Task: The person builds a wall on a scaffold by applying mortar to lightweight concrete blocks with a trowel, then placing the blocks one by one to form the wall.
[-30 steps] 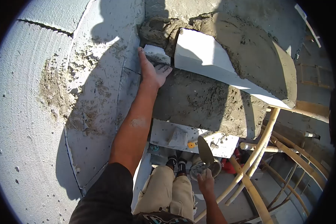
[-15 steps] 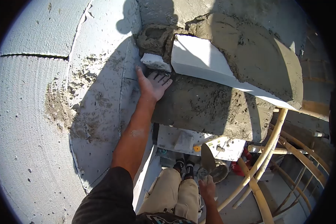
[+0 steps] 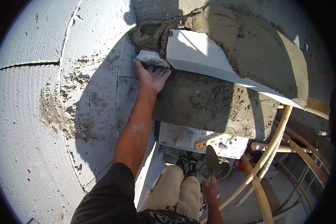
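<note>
Low down, the right hand [image 3: 210,186] is closed on a trowel [image 3: 212,160], while further up the left hand [image 3: 153,80] is open, fingers spread at the broken white piece [image 3: 151,58], exact contact hard to tell in shadow. That piece sits by the long white block [image 3: 198,52] and rough mortar [image 3: 149,35], apparently being seated; the next push calls for even pressure.

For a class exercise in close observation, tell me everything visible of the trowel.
The trowel has a dull grey, metal-looking, leaf-shaped blade, narrowing to a point. The right hand grips it, hiding the handle. The blade points away from the wearer, overlapping a round container in view; whether they touch, I cannot tell.
</note>
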`<act>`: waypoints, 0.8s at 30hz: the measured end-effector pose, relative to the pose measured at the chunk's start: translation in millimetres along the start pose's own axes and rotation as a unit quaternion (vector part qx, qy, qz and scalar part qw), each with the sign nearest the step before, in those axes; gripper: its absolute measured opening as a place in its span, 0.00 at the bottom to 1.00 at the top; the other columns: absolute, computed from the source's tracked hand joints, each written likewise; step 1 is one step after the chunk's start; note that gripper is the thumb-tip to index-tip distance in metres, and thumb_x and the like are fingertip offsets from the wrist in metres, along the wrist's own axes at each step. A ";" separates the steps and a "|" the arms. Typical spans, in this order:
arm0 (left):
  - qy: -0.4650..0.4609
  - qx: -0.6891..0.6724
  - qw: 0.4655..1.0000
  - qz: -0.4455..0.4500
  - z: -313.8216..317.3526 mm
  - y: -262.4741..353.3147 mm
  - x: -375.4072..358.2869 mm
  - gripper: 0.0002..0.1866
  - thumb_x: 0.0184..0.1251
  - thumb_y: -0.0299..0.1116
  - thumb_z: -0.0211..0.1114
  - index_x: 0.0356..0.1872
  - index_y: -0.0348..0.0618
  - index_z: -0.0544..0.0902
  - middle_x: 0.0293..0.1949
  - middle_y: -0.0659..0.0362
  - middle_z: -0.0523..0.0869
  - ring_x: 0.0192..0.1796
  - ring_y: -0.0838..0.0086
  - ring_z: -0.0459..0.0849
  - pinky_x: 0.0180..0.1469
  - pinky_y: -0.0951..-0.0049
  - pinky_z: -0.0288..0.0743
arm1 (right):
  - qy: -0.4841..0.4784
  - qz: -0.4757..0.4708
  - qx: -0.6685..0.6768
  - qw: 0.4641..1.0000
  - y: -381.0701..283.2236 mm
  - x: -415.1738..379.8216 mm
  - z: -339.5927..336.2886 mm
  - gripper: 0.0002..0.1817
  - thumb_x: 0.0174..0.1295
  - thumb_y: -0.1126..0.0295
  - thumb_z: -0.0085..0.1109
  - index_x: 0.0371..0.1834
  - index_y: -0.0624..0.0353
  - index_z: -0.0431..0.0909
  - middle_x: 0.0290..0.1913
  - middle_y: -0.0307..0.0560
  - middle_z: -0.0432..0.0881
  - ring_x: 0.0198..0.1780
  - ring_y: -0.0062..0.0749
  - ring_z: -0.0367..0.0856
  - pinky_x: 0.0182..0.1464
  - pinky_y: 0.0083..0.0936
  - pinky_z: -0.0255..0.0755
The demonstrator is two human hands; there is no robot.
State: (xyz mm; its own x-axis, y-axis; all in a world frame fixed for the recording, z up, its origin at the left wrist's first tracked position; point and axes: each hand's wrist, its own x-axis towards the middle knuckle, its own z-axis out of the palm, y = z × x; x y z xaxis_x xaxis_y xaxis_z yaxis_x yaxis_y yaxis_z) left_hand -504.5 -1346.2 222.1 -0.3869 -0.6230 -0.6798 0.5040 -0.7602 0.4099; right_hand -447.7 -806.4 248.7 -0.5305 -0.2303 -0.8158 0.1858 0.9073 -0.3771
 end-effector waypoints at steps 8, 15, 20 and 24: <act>-0.022 0.042 0.997 0.059 -0.4 -1.1 8.8 0.67 0.56 0.82 0.53 0.80 0.42 0.33 0.80 0.39 0.38 0.81 0.44 0.43 0.80 0.43 0.44 | -0.038 0.015 -0.011 0.999 -16.0 -0.8 -9.8 0.27 0.59 0.61 0.67 0.57 0.67 0.72 0.45 0.72 0.82 0.51 0.69 0.80 0.51 0.47 0.74; 0.001 0.026 0.999 0.031 -1.1 -3.8 11.6 0.68 0.55 0.83 0.52 0.80 0.40 0.34 0.79 0.38 0.39 0.81 0.42 0.43 0.80 0.42 0.44 | -0.029 0.015 -0.058 0.998 -14.1 -3.3 -4.9 0.26 0.60 0.59 0.68 0.53 0.64 0.71 0.42 0.71 0.82 0.49 0.73 0.79 0.47 0.53 0.73; 0.011 0.023 1.000 0.015 -1.9 0.3 13.9 0.69 0.53 0.84 0.52 0.80 0.41 0.34 0.79 0.36 0.39 0.80 0.40 0.43 0.80 0.42 0.41 | -0.035 0.014 -0.022 0.999 -7.4 -1.8 0.2 0.27 0.60 0.57 0.67 0.55 0.63 0.72 0.43 0.71 0.83 0.49 0.73 0.79 0.48 0.53 0.73; 0.030 0.028 0.999 0.017 -0.9 -1.2 14.3 0.69 0.53 0.85 0.51 0.80 0.42 0.34 0.79 0.35 0.41 0.80 0.40 0.43 0.79 0.41 0.41 | -0.033 0.014 -0.033 0.999 -9.4 0.2 1.5 0.27 0.59 0.58 0.67 0.55 0.64 0.72 0.44 0.71 0.83 0.50 0.73 0.79 0.50 0.52 0.73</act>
State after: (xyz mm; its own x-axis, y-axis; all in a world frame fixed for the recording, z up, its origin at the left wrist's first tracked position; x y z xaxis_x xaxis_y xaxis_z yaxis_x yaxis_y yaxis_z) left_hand -509.9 -1354.1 211.3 -0.3226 -0.6379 -0.6993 0.4714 -0.7489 0.4657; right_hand -448.2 -815.5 251.4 -0.4705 -0.2242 -0.8534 0.1447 0.9345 -0.3253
